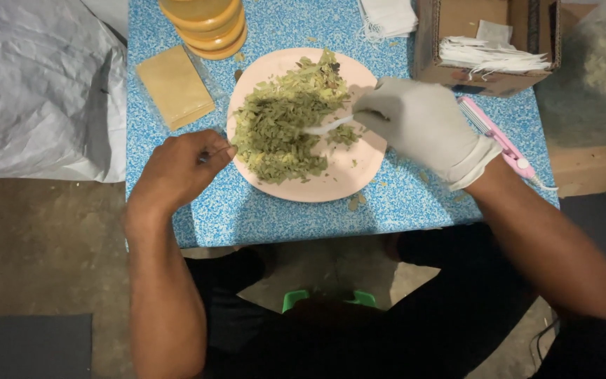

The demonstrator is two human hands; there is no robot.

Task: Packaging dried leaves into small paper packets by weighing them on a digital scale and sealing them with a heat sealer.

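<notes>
Roughly, from left to right across the head view:

Far left: a crumpled grey-white plastic sheet (36, 84) lies beside the blue speckled tabletop (296, 217).

Back left of table: a stack of round yellow-orange lids or containers (205, 24), with a flat tan paper pouch in a clear sleeve (174, 85) just in front of it.

Left hand: the bare left hand (177, 172) rests on the table at the plate's left edge, fingers curled together and pinched on something small and thin; what it is cannot be told.

Plate: a round pale pink plate (345, 175) sits mid-table, right in front of the person.

Leaves: a loose heap of dried green leaf pieces (278, 123) covers the plate's left half, with a few bits scattered on the tabletop.

Handling, as a judgement: the leaf is light, dry and crumbly, likely to spill or blow; it is better scooped from below than pinched.

Spoon: a small white plastic spoon (327, 126) reaches into the heap's right side.

Right hand: the right hand in a white glove (422, 126) is closed around the spoon's handle, well apart from the left hand.

Back right: a brown cardboard box (429, 42) holds folded white paper filter bags (492, 56).

Right edge: a pink handheld sealer tool (499, 137) lies just beyond the gloved wrist.
</notes>
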